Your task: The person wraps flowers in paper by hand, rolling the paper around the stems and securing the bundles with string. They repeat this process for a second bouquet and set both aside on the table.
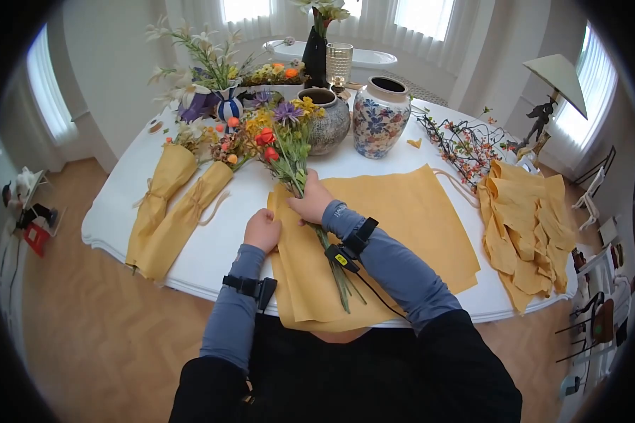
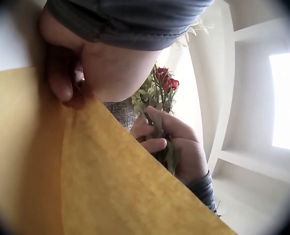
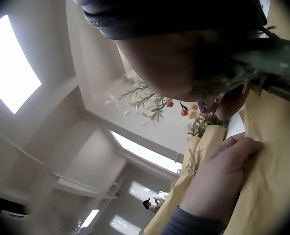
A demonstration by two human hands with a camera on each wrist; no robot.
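Observation:
My right hand (image 1: pixel 313 200) grips the stems of a loose bunch of flowers (image 1: pixel 286 134) with red, yellow and purple blooms. The bunch lies slanted over sheets of yellow-brown wrapping paper (image 1: pixel 402 225), its stem ends toward the table's front edge. At the left side of the sheets, my left hand (image 1: pixel 262 231) pinches the paper's edge. In the left wrist view, the raised wrapping paper (image 2: pixel 115 171) runs down from between its thumb and fingers. The right wrist view shows the left hand (image 3: pixel 221 169) at the paper, beside the dark green stems (image 3: pixel 267 61).
Two paper-wrapped bouquets (image 1: pixel 190 222) lie at the left of the white table (image 1: pixel 109 204). Behind stand a grey pot (image 1: pixel 326 127), a floral vase (image 1: pixel 381 120) and a striped vase (image 1: pixel 229 106). Crumpled paper (image 1: pixel 525 225) and blossom branches (image 1: pixel 466 144) lie on the right.

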